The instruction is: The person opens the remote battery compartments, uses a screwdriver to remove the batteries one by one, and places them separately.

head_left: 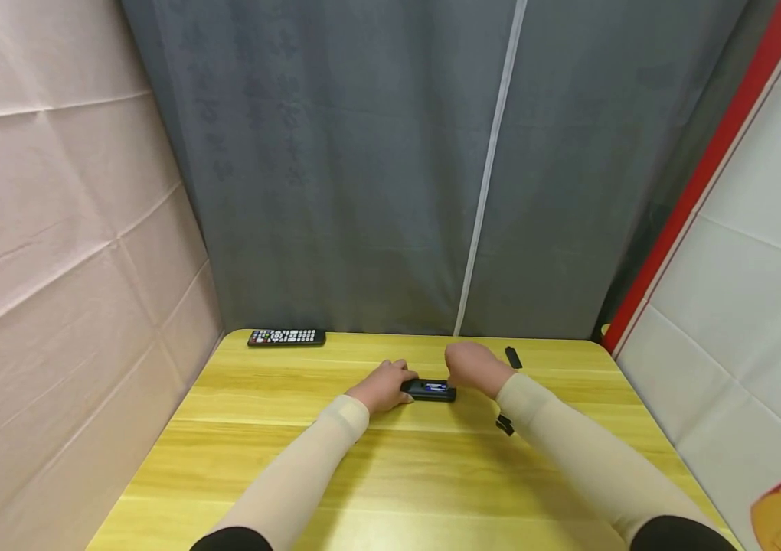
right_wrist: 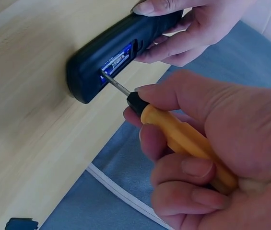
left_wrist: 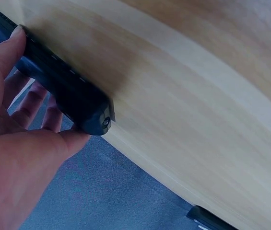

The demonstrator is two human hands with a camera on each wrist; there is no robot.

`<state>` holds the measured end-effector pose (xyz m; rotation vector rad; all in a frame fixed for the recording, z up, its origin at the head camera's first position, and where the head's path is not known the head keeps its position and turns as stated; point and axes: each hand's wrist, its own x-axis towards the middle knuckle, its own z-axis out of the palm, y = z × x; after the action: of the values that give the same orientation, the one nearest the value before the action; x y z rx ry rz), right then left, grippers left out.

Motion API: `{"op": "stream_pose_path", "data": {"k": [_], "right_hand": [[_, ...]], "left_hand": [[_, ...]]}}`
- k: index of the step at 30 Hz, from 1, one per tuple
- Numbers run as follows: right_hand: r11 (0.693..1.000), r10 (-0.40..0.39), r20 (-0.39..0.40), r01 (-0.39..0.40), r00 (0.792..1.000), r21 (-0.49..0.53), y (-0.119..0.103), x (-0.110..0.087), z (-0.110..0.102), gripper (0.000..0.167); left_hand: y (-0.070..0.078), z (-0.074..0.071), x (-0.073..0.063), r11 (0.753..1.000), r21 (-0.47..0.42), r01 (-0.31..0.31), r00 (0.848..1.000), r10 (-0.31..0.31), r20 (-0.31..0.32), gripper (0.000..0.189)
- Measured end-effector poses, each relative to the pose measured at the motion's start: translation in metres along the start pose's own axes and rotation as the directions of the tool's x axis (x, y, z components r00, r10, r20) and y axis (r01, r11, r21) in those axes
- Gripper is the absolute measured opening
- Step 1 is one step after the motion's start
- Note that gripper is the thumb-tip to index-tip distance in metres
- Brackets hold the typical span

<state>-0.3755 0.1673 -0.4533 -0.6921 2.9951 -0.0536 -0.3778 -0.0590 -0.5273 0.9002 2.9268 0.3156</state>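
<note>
A black remote control (head_left: 419, 389) lies face down on the table, its battery compartment uncovered. Blue batteries (right_wrist: 117, 61) show inside. My left hand (head_left: 382, 386) grips the remote's left end, thumb (left_wrist: 11, 50) along one edge and fingers along the other. In my right hand (head_left: 475, 367) is a screwdriver (right_wrist: 181, 136) with an orange-yellow handle and black collar, held between thumb and curled fingers. Its metal tip reaches into the compartment at the end of a battery. From the head view, the right hand hides the screwdriver.
Another remote control (head_left: 286, 337), buttons up, sits at the table's back left. A small black cover (head_left: 513, 357) lies behind my right wrist. Near the right forearm is a small black object (head_left: 504, 425), partly hidden by the sleeve. A grey curtain (head_left: 363, 168) hangs behind the table (head_left: 259, 459).
</note>
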Motion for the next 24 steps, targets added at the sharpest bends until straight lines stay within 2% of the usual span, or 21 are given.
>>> {"op": "stream_pose_path", "data": {"k": [8,17,24], "right_hand": [[1.000,-0.001,0.022,0.001,1.000,-0.014,-0.003,0.009,0.000,0.033],[0.995,0.010,0.027,-0.013,1.000,0.101,0.000,0.006,-0.001,0.027],[0.992,0.032,0.042,-0.037,0.999,0.122,0.007,0.005,0.003,0.024]], "left_hand": [[-0.005,0.001,0.003,1.000,0.008,0.005,1.000,-0.005,-0.001,0.052],[-0.006,0.003,0.002,1.000,0.007,0.028,1.000,-0.028,-0.003,0.052],[-0.007,0.009,0.006,0.999,0.028,0.019,1.000,-0.019,0.008,0.054]]}}
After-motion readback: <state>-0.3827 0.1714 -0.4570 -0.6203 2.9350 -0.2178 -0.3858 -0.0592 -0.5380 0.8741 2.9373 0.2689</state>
